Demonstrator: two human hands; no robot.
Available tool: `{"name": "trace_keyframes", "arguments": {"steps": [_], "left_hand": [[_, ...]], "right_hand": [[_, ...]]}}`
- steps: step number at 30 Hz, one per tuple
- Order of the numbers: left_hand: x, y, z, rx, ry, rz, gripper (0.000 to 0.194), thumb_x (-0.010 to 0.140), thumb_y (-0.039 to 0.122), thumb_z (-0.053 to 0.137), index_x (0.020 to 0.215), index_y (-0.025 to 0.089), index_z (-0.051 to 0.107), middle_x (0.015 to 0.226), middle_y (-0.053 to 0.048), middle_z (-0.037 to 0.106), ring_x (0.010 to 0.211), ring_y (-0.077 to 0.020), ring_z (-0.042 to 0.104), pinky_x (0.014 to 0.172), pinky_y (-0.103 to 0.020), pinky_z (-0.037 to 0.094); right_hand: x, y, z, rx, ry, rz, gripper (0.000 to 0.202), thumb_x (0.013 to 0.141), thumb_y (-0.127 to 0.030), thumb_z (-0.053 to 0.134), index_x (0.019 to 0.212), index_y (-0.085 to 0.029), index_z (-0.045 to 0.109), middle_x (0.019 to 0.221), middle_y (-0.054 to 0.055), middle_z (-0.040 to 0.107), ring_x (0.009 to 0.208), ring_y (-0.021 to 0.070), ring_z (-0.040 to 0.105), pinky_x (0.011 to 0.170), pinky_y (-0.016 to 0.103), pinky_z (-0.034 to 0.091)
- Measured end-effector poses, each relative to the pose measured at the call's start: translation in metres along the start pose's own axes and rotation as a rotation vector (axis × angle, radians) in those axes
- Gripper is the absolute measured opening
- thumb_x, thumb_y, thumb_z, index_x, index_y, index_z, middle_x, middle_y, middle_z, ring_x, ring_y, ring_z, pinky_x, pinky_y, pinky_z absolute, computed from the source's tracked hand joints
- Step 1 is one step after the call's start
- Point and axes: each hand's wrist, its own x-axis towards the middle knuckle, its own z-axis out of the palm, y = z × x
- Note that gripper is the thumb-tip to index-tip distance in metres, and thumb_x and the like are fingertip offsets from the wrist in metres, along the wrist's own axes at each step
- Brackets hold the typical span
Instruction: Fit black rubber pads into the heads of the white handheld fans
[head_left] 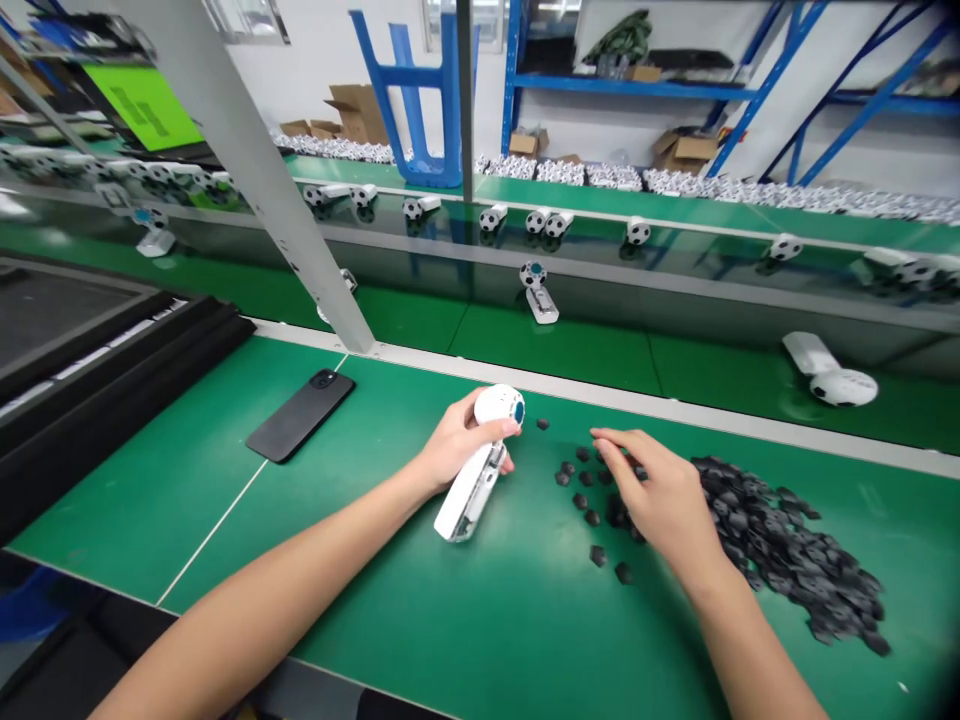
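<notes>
My left hand (465, 440) is wrapped round a white device (472, 492) with a rounded head and a teal spot, held tilted above the green table. To its right, my right hand (660, 490) hovers over scattered black pieces (580, 501), thumb and forefinger close together. Whatever may be between those fingertips is too small to make out. Beyond that hand, a large heap of black pieces (795, 550) spreads over the table's right side. One black piece (543, 424) lies alone near the device's head.
A black phone (301, 415) lies on the green table (375, 620) at the left. Behind the table's pale rail, similar white devices (541, 302) rest on a green belt. A grey post (262, 180) slants up at the left. An upturned blue stool (424, 110) stands farther back.
</notes>
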Motion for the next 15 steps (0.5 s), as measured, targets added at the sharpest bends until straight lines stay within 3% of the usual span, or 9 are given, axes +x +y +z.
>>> {"name": "trace_keyframes", "arguments": {"steps": [6,10,12,15], "left_hand": [[0.012,-0.005,-0.016,-0.064,-0.066,-0.028,0.055,0.083,0.045,0.080,0.121,0.022,0.048,0.100,-0.005,0.069,0.055,-0.0145,0.069,0.048,-0.026,0.056],[0.009,-0.009,-0.020,-0.113,-0.088,-0.018,0.051,0.090,0.061,0.065,0.117,0.024,0.043,0.093,-0.002,0.068,0.050,-0.0137,0.065,0.044,-0.025,0.052],[0.006,-0.010,-0.020,-0.131,-0.105,-0.030,0.053,0.091,0.070,0.054,0.113,0.023,0.043,0.085,-0.002,0.067,0.046,-0.0144,0.063,0.041,-0.025,0.049],[0.000,-0.005,-0.019,-0.135,-0.120,-0.014,0.049,0.093,0.066,0.054,0.114,0.023,0.043,0.079,-0.001,0.065,0.047,-0.0159,0.063,0.044,-0.026,0.049]], "right_hand": [[0.034,0.005,0.039,-0.227,-0.190,-0.050,0.027,0.106,-0.030,0.053,0.123,-0.026,0.074,0.111,0.007,0.073,0.097,0.0273,0.072,0.073,0.036,0.056],[0.051,0.001,0.051,-0.245,-0.185,-0.076,0.022,0.102,-0.036,0.059,0.109,-0.029,0.079,0.105,0.005,0.073,0.087,0.0231,0.071,0.058,0.029,0.050],[0.052,-0.004,0.052,-0.226,-0.168,-0.080,0.024,0.103,-0.038,0.056,0.102,-0.026,0.077,0.102,0.006,0.072,0.090,0.0237,0.070,0.060,0.028,0.050],[0.046,-0.016,0.050,-0.164,-0.129,-0.060,0.029,0.107,-0.038,0.047,0.101,-0.022,0.070,0.095,0.007,0.072,0.086,0.0230,0.070,0.067,0.031,0.056]]}}
